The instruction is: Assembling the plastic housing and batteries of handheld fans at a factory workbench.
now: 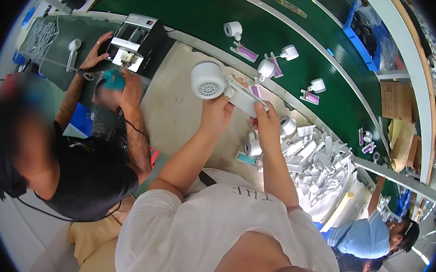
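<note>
White, the handle [244, 102] slanted down rightward from its head [207, 80] as we held it, left grip [217, 114] nearer the head, right grip [265, 117] pinching the far end.

Green conveyor belt [189, 9]: white-and-purple fan units [289, 53] on it. Beige worktable [169, 89] beside belt: heaped white plastic parts [317, 162].

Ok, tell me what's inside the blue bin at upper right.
The blue bin holds dark items and clear plastic. Whatever lies beneath them is covered.
</note>
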Demonstrator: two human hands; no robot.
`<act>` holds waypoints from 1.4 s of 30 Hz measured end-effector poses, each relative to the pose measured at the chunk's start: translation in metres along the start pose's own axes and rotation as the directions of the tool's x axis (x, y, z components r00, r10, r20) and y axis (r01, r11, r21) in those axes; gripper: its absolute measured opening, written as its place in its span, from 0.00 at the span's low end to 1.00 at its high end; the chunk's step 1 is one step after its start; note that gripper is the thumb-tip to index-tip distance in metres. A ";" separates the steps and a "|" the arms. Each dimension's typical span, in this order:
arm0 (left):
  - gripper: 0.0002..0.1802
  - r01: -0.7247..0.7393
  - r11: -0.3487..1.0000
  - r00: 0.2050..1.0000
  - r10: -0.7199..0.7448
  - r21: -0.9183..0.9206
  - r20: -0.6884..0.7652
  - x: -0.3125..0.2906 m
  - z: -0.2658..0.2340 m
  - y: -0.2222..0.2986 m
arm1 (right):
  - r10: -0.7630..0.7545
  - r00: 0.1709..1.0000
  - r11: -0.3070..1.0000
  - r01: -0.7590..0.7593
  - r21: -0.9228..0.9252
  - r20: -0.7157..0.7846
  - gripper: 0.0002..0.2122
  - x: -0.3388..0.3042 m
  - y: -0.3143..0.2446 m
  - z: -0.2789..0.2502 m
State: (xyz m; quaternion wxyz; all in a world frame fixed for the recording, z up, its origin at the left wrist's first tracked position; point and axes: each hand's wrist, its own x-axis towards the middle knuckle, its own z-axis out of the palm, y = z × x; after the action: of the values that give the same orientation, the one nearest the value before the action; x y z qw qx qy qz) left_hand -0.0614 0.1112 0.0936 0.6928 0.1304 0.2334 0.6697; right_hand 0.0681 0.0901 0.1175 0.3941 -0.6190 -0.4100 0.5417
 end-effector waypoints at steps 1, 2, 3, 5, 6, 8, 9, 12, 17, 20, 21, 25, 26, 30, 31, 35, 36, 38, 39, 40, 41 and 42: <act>0.21 -0.057 0.998 0.998 0.056 0.029 0.027 -0.001 0.003 0.002 | 0.006 1.000 1.000 -0.006 0.000 -0.011 0.18 -0.002 -0.006 0.004; 0.21 -0.046 0.999 0.999 0.045 0.030 0.029 0.000 0.007 0.003 | 0.023 1.000 0.992 -0.021 0.126 -0.016 0.17 -0.004 -0.018 0.011; 0.20 -0.095 0.995 0.994 0.096 -0.012 0.054 0.000 0.010 0.004 | 0.040 0.999 0.968 -0.034 0.249 -0.017 0.16 -0.004 -0.023 0.015; 0.19 -0.135 0.989 0.986 0.140 -0.056 0.087 0.003 0.018 0.008 | -0.142 0.983 0.979 0.156 0.132 -0.114 0.15 0.002 -0.017 0.016; 0.20 -0.113 0.988 0.989 0.121 -0.105 0.082 0.001 0.024 0.010 | -0.326 0.929 0.944 0.330 -0.006 -0.173 0.14 0.004 -0.015 0.016; 0.21 -0.099 0.984 0.991 0.111 -0.146 0.079 -0.002 0.024 0.014 | -0.498 0.857 0.866 0.498 -0.035 -0.129 0.13 0.007 -0.017 0.012; 0.21 -0.083 0.982 0.981 0.110 -0.168 0.157 -0.003 0.022 0.016 | -0.652 0.754 0.759 0.649 -0.059 -0.079 0.12 0.008 -0.019 0.008; 0.24 -0.053 0.981 0.968 0.096 -0.185 0.230 -0.010 0.024 0.019 | -0.660 0.750 0.746 0.662 -0.076 0.045 0.12 0.002 -0.033 -0.001; 0.20 -0.121 0.973 0.885 0.195 -0.196 0.422 -0.018 0.024 0.032 | -0.313 0.908 0.918 0.214 0.335 0.279 0.16 -0.028 -0.039 -0.009; 0.23 -0.106 0.952 0.846 0.238 -0.287 0.476 -0.023 0.034 0.035 | -0.256 0.941 0.957 0.214 0.196 0.223 0.16 -0.047 -0.062 -0.008; 0.20 -0.121 0.953 0.827 0.252 -0.278 0.502 -0.022 0.036 0.038 | -0.262 0.942 0.954 0.221 0.201 0.208 0.16 -0.049 -0.062 -0.003; 0.16 -0.064 0.954 0.850 0.207 -0.294 0.485 -0.041 0.042 0.040 | -0.809 0.587 0.579 0.804 -0.137 0.025 0.14 -0.050 -0.060 -0.003; 0.16 -0.059 0.955 0.849 0.201 -0.290 0.488 -0.043 0.044 0.038 | -0.809 0.588 0.580 0.803 -0.138 0.019 0.14 -0.046 -0.060 -0.007; 0.15 -0.139 0.965 0.835 0.234 -0.221 0.498 -0.039 0.044 0.033 | -0.896 0.381 0.350 0.922 -0.163 0.228 0.15 -0.019 -0.059 -0.023; 0.15 -0.153 0.960 0.803 0.260 -0.236 0.537 -0.038 0.042 0.034 | -0.885 0.390 0.373 0.921 -0.114 0.253 0.16 -0.019 -0.057 -0.022; 0.20 -0.143 0.989 0.729 0.127 -0.031 0.673 -0.027 0.036 0.059 | -0.841 0.488 0.501 0.865 -0.005 0.233 0.21 -0.022 -0.050 -0.014; 0.21 -0.029 0.994 0.712 0.094 -0.105 0.696 -0.025 0.039 0.060 | -0.842 0.486 0.499 0.866 -0.002 0.234 0.21 -0.023 -0.049 -0.016; 0.21 -0.082 0.996 0.736 0.078 -0.026 0.673 -0.026 0.038 0.060 | -0.776 0.569 0.574 0.816 -0.067 0.272 0.23 -0.023 -0.051 -0.023; 0.20 -0.134 0.989 0.760 0.067 0.055 0.647 -0.027 0.037 0.059 | -0.777 0.568 0.573 0.817 -0.068 0.271 0.23 -0.025 -0.052 -0.022; 0.20 -0.149 0.988 0.813 0.102 0.036 0.573 -0.027 0.030 0.051 | -0.836 0.500 0.436 0.856 -0.279 0.226 0.25 -0.029 -0.063 -0.016; 0.19 -0.169 0.985 0.859 0.138 0.018 0.492 -0.029 0.031 0.044 | -0.887 0.415 0.282 0.834 -0.475 0.202 0.27 -0.033 -0.073 -0.008; 0.19 -0.174 0.975 0.948 0.127 0.139 0.293 -0.041 0.034 0.038 | -0.870 0.393 0.191 0.826 -0.531 0.298 0.30 -0.033 -0.081 -0.001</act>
State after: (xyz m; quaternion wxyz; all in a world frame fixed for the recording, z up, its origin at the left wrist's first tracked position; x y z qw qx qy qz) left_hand -0.0769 0.0776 0.1478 0.6526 0.2981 0.1756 0.6741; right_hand 0.0596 0.0875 0.2045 0.4182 -0.3965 -0.8158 0.0482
